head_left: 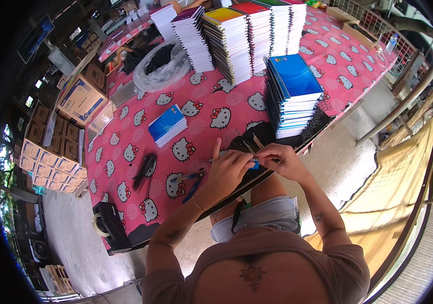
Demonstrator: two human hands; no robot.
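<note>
Both my hands meet at the table's near edge over a thin blue notebook. My left hand presses on it with the index finger raised. My right hand pinches its right side, fingers curled. Only a small blue corner shows between them. Just beyond my hands lies a dark pile of black spiral coils. A tall stack of blue spiral notebooks stands right behind my right hand.
The pink cat-print tablecloth carries blue-handled pliers, a black coil bundle, a small blue notebook stack, tall notebook stacks at the back and a clear bag. Cardboard boxes stand left. A tape dispenser sits at the corner.
</note>
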